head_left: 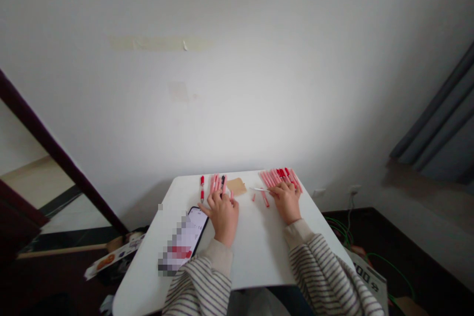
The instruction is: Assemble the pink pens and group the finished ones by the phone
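Note:
My left hand lies flat on the white table, fingers stretched over a small row of pink and red pens. A single red pen lies just left of that row. My right hand rests palm down with fingers spread on a larger row of pink and red pens near the table's far right edge. Between the hands lie a white refill, a loose pink barrel and a small red piece. Neither hand grips anything.
A phone lies on the table by my left wrist. A brown card sits at the far edge. A white wall stands right behind the table. Boxes, green cables and a grey curtain are to the right.

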{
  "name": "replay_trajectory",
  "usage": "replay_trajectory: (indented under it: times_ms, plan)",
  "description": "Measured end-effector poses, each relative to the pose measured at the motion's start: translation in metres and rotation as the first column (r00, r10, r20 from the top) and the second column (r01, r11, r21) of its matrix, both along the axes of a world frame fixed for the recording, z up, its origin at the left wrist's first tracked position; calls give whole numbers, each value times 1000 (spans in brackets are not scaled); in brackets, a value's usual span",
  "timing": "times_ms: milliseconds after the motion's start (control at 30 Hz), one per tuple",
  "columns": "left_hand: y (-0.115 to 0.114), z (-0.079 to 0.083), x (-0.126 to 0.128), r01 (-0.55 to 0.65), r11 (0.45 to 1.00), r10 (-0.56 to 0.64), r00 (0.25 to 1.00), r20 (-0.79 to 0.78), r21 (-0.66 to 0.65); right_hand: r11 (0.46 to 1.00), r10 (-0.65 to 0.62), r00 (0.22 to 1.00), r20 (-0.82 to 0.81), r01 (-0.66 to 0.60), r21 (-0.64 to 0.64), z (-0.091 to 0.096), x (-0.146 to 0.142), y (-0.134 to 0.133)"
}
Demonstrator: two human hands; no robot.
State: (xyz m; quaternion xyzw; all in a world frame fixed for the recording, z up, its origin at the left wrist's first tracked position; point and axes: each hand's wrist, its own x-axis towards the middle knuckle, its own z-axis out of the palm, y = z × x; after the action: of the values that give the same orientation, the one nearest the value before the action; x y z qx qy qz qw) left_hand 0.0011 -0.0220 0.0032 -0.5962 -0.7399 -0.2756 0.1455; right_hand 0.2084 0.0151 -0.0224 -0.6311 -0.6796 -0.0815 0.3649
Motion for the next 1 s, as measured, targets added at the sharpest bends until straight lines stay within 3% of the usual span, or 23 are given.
replay_trajectory:
  times_ms: [400, 533, 767, 1000]
  plan:
    - [0, -1, -1, -45, 997, 42, 998, -56, -62, 999, 36, 999, -7, -36, -31, 5, -4, -4]
    - [1, 0, -2, 21, 997, -21, 1000, -6, -77, 997, 63, 998, 10, -62, -35, 6, -7, -5]
    - [2, 0, -2, 260, 965, -256, 963, 82, -36, 993, 115, 993, 38, -113, -34, 4, -10, -4]
    - [3, -2, -2, 264, 965, -261, 959, 109, -13, 989, 147, 989, 33, -146, -16, 2, -9, -2]
